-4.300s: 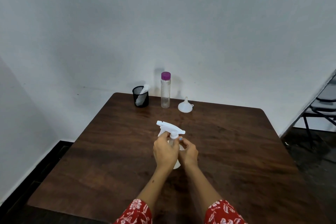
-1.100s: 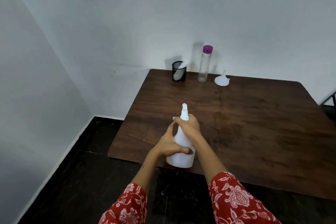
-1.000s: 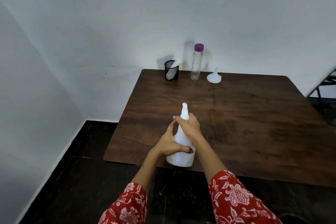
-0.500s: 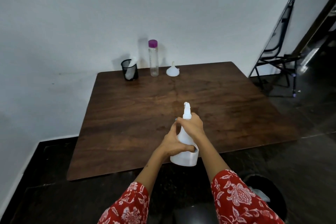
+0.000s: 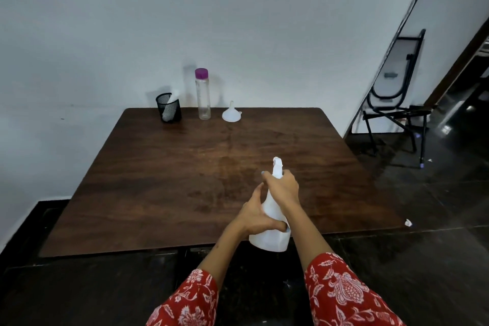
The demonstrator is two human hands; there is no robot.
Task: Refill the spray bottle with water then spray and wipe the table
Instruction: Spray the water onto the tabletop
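Note:
I hold a white spray bottle [image 5: 270, 235] in the air over the near edge of the dark wooden table [image 5: 169, 182], its nozzle pointing away from me. My left hand [image 5: 255, 216] grips the bottle's body from the left. My right hand [image 5: 283, 188] is curled round the neck and trigger head. At the far edge stand a clear water bottle [image 5: 203, 98] with a purple cap, a white funnel [image 5: 231, 113] turned mouth down, and a black mesh cup [image 5: 168, 107] with a white cloth [image 5: 170, 103] inside.
A white wall runs behind the table and along its left side. A black folding chair [image 5: 394, 95] leans at the right on the dark glossy floor. A small white scrap [image 5: 408, 222] lies on the floor right of the table.
Both hands keep the same hold on the spray bottle, now lifted off the table. My view has swung right and then settled, so the table sits centred and the chair shows.

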